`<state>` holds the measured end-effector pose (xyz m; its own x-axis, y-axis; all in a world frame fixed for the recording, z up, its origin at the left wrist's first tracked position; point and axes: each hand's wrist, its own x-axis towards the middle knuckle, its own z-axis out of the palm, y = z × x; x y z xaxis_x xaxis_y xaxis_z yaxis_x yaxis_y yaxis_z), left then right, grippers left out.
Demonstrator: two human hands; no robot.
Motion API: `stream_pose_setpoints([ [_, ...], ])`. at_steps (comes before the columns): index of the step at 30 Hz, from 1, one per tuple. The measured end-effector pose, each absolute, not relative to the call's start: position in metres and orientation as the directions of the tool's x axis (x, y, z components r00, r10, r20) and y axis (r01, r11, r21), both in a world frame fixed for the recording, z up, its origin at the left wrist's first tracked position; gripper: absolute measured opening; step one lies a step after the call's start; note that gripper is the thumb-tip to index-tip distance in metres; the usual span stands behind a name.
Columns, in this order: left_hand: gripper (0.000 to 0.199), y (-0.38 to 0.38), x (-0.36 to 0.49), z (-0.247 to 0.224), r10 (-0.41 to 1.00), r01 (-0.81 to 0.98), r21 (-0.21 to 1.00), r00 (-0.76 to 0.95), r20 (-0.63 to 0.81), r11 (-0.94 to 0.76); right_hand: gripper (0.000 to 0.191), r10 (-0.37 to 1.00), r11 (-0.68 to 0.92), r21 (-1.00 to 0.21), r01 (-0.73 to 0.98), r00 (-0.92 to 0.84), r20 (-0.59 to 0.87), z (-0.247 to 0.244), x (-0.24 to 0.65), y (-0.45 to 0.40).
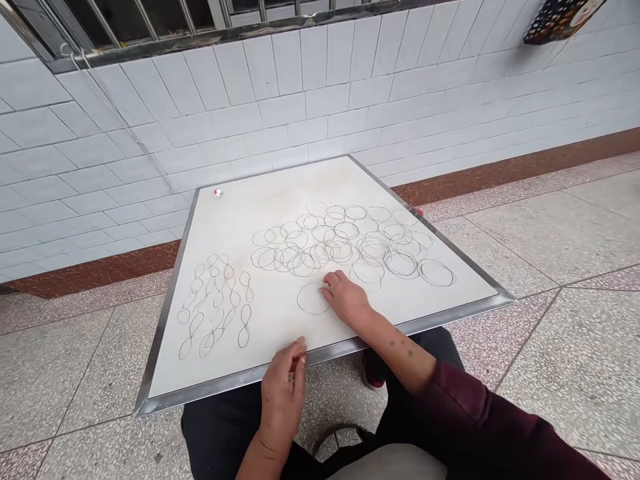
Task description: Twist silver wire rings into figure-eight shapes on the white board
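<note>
On the white table (270,200) lie many thin wire rings (400,264), overlapping in a broad group at the middle and right. One separate ring (299,303) lies in front of that group. My right hand (345,299) is over this ring's right edge, fingers bent and slightly apart, holding nothing visible. Several wire loops twisted into figure-eight shapes (243,327) lie on the left part of the table. At the front edge is my left hand (286,383), its thumb and fingers drawn together; what they hold, if anything, cannot be made out.
A metal rim (215,389) borders the table. A small red and white object (218,194) sits near its back left corner. Behind stands a white tiled wall (200,140) with a barred window (165,20). My legs are below the front edge.
</note>
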<state>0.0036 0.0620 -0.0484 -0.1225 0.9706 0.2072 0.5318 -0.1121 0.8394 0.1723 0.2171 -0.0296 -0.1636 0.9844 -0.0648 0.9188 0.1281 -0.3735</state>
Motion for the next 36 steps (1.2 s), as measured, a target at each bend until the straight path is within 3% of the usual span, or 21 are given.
stream_pose_setpoints([
  [5, 0.039, 0.085, 0.003, -0.044, 0.939, 0.336, 0.938, -0.340, 0.039, 0.082, 0.019, 0.971, 0.178, -0.308, 0.935, -0.218, -0.102, -0.030, 0.167, 0.222],
  [9, 0.043, 0.102, 0.009, -0.046, 0.922, 0.403, 0.913, -0.374, 0.098, 0.066, 0.023, 0.963, 0.215, -0.300, 0.929, -0.253, -0.093, -0.033, 0.170, 0.216],
  [16, 0.051, 0.124, 0.028, -0.047, 0.916, 0.692, 0.718, -0.330, 0.226, 0.073, 0.020, 0.928, 0.285, -0.317, 0.905, -0.343, -0.143, -0.023, 0.173, 0.223],
  [23, 0.050, 0.129, 0.031, -0.047, 0.915, 0.702, 0.708, -0.328, 0.234, 0.071, 0.022, 0.898, 0.341, -0.285, 0.896, -0.400, -0.182, -0.022, 0.174, 0.222],
  [30, 0.048, 0.128, 0.032, -0.046, 0.911, 0.692, 0.720, -0.327, 0.251, 0.050, 0.017, 0.859, 0.419, -0.322, 0.849, -0.486, -0.161, -0.025, 0.181, 0.219],
  [36, 0.047, 0.128, 0.031, -0.050, 0.896, 0.641, 0.767, -0.358, 0.263, 0.031, 0.015, 0.879, 0.394, -0.352, 0.849, -0.460, -0.127, -0.028, 0.174, 0.213],
])
